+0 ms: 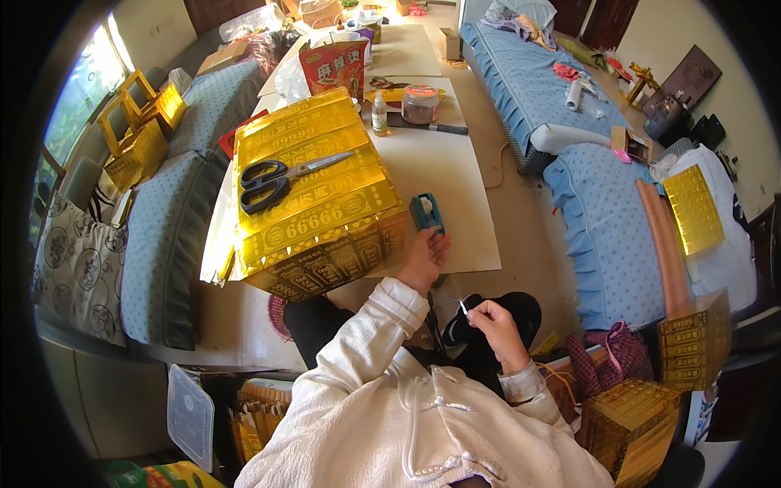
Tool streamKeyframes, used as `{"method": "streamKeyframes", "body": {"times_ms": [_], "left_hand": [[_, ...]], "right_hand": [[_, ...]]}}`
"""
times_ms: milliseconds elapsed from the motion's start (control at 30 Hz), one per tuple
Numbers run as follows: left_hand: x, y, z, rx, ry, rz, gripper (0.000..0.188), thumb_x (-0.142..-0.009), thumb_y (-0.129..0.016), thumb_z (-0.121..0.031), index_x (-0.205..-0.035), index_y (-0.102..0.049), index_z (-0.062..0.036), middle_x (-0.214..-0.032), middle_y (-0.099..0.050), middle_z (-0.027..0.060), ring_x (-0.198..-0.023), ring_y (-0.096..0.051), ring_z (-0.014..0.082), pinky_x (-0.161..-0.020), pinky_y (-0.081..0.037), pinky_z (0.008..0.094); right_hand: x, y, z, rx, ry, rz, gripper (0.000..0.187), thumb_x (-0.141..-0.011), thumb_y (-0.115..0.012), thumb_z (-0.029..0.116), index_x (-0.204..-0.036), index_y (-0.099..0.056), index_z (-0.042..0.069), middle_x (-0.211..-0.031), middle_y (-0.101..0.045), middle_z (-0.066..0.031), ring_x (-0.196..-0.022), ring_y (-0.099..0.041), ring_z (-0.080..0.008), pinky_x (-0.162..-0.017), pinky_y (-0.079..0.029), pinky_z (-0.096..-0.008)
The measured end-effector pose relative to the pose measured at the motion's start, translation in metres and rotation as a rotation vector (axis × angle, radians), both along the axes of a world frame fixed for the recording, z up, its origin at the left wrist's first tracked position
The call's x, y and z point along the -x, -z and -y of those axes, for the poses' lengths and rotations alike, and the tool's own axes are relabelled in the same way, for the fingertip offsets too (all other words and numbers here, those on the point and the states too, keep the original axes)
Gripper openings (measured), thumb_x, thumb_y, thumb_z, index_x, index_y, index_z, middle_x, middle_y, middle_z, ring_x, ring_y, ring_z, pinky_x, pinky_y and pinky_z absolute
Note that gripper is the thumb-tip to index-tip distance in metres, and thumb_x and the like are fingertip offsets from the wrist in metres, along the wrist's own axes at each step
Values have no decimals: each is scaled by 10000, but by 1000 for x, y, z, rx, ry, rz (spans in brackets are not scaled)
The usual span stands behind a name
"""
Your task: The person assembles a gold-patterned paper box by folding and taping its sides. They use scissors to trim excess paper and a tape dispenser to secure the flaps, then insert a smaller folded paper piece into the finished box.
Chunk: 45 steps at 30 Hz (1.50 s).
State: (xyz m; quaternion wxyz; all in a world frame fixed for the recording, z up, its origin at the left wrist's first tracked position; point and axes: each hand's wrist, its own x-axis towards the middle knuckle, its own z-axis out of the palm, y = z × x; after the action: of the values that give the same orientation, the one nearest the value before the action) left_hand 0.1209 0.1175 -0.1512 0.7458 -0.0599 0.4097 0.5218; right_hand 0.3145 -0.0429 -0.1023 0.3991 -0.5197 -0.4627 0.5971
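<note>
My left hand (425, 260) rests at the table's near edge, its fingers loosely spread, right by the lower end of a teal tape dispenser (421, 216). It does not grip the dispenser; whether the fingertips touch it I cannot tell. Over my lap, my right hand (499, 330) pinches a small thin white strip (463, 308) between thumb and fingers. To the left of the dispenser stands a large box covered in embossed gold foil paper (317, 220). Black-handled scissors (269, 180) lie on top of it, blades toward the right.
Beyond the gold box on the white table (464, 179) stand a red packet (335, 69), a small bottle (379, 114) and a lidded jar (421, 106). A dark-handled knife (443, 128) lies beside them. Blue-covered seats (606, 236) flank the table. Gold sheets (630, 423) are stacked at my right.
</note>
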Motion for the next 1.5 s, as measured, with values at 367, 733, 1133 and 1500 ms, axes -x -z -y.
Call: {"method": "streamKeyframes", "body": {"times_ms": [367, 733, 1133, 1500], "left_hand": [[-14, 33, 3, -147, -77, -66, 200, -1046, -689, -218, -1172, -652, -67, -1116, -742, 57, -1040, -707, 182, -866, -549, 279], [-40, -51, 30, -414, -226, -193, 123, -1027, -705, -158, -1109, -679, -70, -1111, -743, 41, -1032, -693, 148, -929, -531, 288], [80, -206, 140, -1033, -902, -698, 120, -1006, -620, 0, -1093, -589, -77, -880, -551, 11, -728, -482, 95, -654, -414, 236], [165, -186, 172, -671, -974, -1117, 81, -982, -699, -18, -979, -626, -55, -918, -636, 2, -814, -556, 84, -785, -451, 228]], "right_hand": [[-3, 11, 3, 37, 15, 2, 123, -999, -707, 136, -949, -675, 28, -868, -669, -12, -817, -617, -95, -790, -517, -254], [-29, 5, 4, 47, -40, -51, 59, -991, -696, 77, -967, -665, 32, -918, -655, -15, -878, -627, -112, -849, -524, -269], [33, -152, -56, -461, -488, 182, 83, -1010, -689, 77, -986, -646, 10, -878, -656, -10, -799, -631, -103, -764, -534, -267], [103, -217, -114, -625, -726, 338, 104, -1012, -666, 99, -1013, -665, -5, -841, -645, -25, -791, -591, -105, -734, -510, -286]]}}
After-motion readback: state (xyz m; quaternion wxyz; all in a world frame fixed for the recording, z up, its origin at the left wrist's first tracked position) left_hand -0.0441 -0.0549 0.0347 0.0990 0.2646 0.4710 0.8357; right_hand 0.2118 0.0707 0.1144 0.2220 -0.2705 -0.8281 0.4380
